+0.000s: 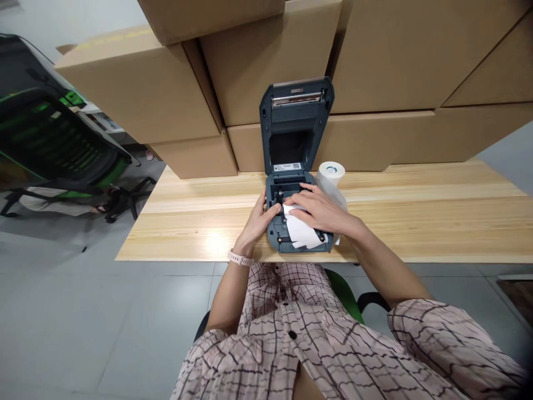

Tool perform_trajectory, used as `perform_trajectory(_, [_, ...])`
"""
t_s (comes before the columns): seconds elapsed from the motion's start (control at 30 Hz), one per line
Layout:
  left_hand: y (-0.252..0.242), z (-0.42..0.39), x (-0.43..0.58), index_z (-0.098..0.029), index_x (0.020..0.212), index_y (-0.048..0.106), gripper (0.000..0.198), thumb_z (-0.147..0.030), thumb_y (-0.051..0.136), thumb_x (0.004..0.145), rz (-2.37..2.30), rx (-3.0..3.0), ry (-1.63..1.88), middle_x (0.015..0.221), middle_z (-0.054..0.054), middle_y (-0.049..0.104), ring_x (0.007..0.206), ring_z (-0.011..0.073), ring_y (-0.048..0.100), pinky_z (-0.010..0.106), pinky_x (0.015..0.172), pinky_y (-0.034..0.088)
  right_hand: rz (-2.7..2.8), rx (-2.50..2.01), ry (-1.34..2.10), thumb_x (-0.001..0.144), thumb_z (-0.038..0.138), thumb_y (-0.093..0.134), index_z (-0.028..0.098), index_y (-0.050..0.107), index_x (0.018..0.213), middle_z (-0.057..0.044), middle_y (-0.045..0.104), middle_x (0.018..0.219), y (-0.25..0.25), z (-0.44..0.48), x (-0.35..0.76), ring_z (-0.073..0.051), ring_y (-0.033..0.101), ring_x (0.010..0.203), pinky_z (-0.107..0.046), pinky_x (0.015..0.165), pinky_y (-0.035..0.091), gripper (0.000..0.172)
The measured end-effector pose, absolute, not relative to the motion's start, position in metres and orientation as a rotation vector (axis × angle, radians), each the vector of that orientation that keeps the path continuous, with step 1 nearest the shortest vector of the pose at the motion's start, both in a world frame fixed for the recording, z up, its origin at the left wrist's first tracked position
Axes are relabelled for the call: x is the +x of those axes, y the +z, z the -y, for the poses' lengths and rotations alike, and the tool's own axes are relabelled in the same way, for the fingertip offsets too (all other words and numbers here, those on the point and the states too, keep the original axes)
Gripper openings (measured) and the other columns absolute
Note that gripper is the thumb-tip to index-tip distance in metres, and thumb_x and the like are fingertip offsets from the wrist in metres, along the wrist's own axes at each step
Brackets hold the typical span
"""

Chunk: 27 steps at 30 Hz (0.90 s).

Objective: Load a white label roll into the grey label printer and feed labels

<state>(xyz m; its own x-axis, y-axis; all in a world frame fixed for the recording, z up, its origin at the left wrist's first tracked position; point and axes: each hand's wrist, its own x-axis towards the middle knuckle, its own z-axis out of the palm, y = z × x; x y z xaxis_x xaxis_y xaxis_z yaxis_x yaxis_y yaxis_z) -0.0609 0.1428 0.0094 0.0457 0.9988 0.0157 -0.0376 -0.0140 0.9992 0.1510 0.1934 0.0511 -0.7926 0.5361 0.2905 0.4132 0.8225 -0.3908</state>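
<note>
A dark grey label printer (pixel 272 236) lies on the wooden table with its lid (pixel 266 128) raised. Inside its bay is a small white paper roll (pixel 300 230), its loose end draped toward the front edge. My right hand (pixel 318 208) is closed over this roll from the right, covering much of it. At the printer's left wall, my left hand (pixel 259 219) grips the side, fingers outside and thumb reaching in toward the roll's left end. Behind my right hand stands a larger white paper roll (pixel 332 171), with a strip hanging down beside the printer.
Stacked cardboard boxes (pixel 275 61) line the back of the wooden table (pixel 416 222), close behind the raised lid. An office chair (pixel 62 144) stands at the left, where part of another person's leg (pixel 62 205) shows. The table's front edge runs close to my lap.
</note>
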Motion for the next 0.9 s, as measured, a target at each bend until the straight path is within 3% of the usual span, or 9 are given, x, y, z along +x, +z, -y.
perform_trajectory(0.1, [0.010,-0.142,-0.061,-0.022,0.159,0.046,0.079,-0.046,0.075,0.090,-1.166,1.231,1.208,0.163,0.012,0.055,0.145,0.0310,0.055,0.044,0.122,0.043,2.598,-0.693,0.331,0.108,0.030,0.047,0.017,0.071,0.118,-0.016,0.072,0.133,0.053,-0.178,0.157,-0.032,0.064,0.125,-0.057,0.113,0.048,0.029])
perform_trajectory(0.2, [0.012,-0.142,-0.061,-0.021,0.157,0.047,0.076,-0.045,0.073,0.090,-1.173,1.243,1.213,0.160,0.013,0.058,0.138,0.0297,0.060,0.044,0.118,0.047,2.610,-0.649,0.326,0.111,0.031,0.044,0.019,0.074,0.116,-0.014,0.074,0.128,0.054,-0.159,0.165,-0.030,0.066,0.120,-0.052,0.102,0.055,0.032])
perform_trajectory(0.57, [0.017,-0.148,-0.064,-0.015,0.144,0.058,0.060,-0.036,0.065,0.089,-1.272,1.411,1.178,0.142,0.014,0.071,0.121,0.0259,0.067,0.039,0.109,0.051,2.558,-0.676,0.185,0.110,0.023,0.049,0.019,0.073,0.133,-0.012,0.070,0.146,0.043,-0.124,0.177,-0.028,0.066,0.137,-0.055,0.115,0.057,0.034])
perform_trajectory(0.73, [0.020,-0.143,-0.060,-0.016,0.144,0.058,0.063,-0.041,0.070,0.088,-1.263,1.356,1.200,0.140,0.013,0.071,0.121,0.0250,0.067,0.037,0.106,0.051,2.525,-0.681,0.120,0.109,0.020,0.050,0.017,0.074,0.130,-0.011,0.073,0.142,0.043,-0.118,0.175,-0.029,0.069,0.131,-0.059,0.117,0.054,0.032])
perform_trajectory(0.9, [0.017,-0.145,-0.059,-0.015,0.146,0.056,0.068,-0.042,0.071,0.086,-1.252,1.336,1.214,0.141,0.015,0.071,0.125,0.0260,0.066,0.039,0.108,0.052,2.485,-0.656,0.220,0.107,0.019,0.052,0.026,0.073,0.133,-0.005,0.075,0.139,0.042,-0.108,0.174,-0.026,0.071,0.123,-0.060,0.116,0.054,0.033])
